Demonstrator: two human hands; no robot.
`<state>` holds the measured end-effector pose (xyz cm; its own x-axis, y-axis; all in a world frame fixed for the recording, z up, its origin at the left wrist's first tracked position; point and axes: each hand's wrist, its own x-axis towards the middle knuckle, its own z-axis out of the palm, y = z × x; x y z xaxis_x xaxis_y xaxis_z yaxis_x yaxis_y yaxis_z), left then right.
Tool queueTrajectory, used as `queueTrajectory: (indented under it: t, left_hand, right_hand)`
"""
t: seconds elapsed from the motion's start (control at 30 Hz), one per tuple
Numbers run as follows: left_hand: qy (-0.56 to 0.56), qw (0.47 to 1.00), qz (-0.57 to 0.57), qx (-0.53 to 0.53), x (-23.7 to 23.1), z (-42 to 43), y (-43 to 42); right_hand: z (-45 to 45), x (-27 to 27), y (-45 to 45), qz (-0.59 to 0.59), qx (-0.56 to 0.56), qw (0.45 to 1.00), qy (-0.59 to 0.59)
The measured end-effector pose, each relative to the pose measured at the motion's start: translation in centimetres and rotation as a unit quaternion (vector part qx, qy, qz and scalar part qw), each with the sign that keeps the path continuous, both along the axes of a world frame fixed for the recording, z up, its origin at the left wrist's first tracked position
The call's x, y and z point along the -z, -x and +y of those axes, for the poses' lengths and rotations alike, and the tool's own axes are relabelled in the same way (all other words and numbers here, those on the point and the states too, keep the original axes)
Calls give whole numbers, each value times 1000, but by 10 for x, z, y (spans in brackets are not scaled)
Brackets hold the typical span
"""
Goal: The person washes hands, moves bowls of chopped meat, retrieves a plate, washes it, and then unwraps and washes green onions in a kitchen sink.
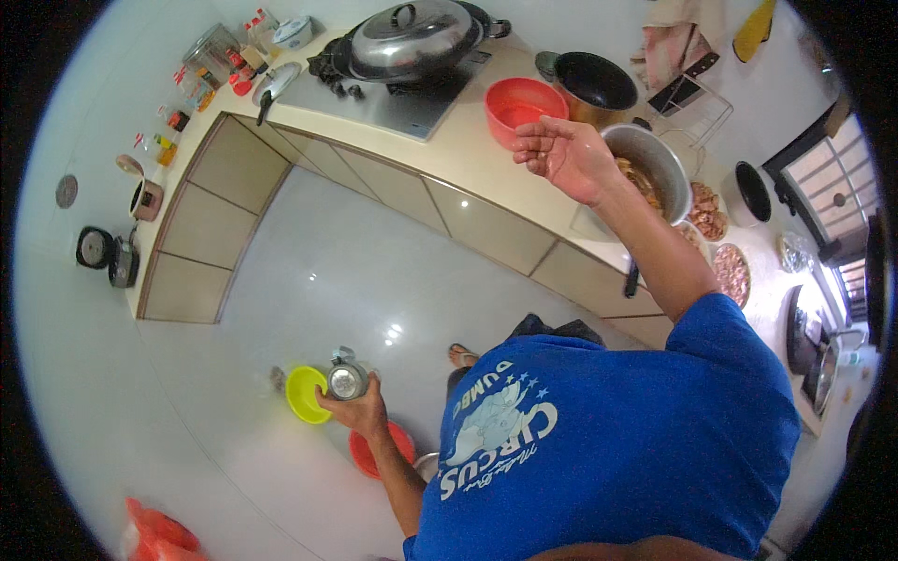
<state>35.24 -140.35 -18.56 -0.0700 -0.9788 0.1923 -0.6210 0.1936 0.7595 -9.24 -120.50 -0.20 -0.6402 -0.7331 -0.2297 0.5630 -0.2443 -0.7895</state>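
Observation:
My left hand [359, 410] is shut around a small grey metal canister or cup [347, 381], its round end facing up, above the floor. A yellow-green plastic bowl [306, 395] is just left of it; a red basin [372, 463] lies below, partly behind my forearm. My right hand [568, 158], palm in view and fingers loosely bent, holds nothing over the counter. It overlaps the edge of a red plastic bowl [515, 105]. Beside my right wrist stands a large metal pot [673, 158] with brown food inside, partly hidden by my forearm.
A lidded metal wok [414, 42] sits on the stove [421, 112]. A dark-lined pot [596, 80] stands behind the red bowl. Plates of meat [732, 273] line the right counter. Bottles [193, 88] stand at the upper left, and a red plastic bag [161, 529] lies lower left.

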Motion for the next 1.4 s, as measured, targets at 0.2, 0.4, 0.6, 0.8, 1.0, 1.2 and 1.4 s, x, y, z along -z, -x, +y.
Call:
queueTrajectory:
  t: [0.2, 0.4, 0.6, 0.8, 1.0, 1.2, 1.4]
  left_hand:
    - [20, 998, -45, 43, -21, -144, 18]
    - [26, 997, -49, 58, -32, -306, 80]
    - [57, 995, -58, 65, -61, -480, 172]
    - [110, 986, -63, 107, -77, -667, 269]
    - [162, 977, -89, 106, -50, -879, 374]
    - [144, 972, -138, 123, -35, -1066, 504]
    - [78, 972, -85, 206, 22, -1266, 618]
  right_hand:
    - [-123, 13, -11, -52, -5, 999, -5]
    - [-222, 61, 27, -73, 9, 996, -56]
    - [-348, 102, 72, -119, -7, 992, -27]
    - [-486, 120, 121, -170, -11, 984, -51]
    - [-588, 107, 155, -124, 24, 989, -73]
    - [-638, 154, 149, -158, 182, 964, -114]
    - [-697, 182, 113, -209, 381, 881, -186]
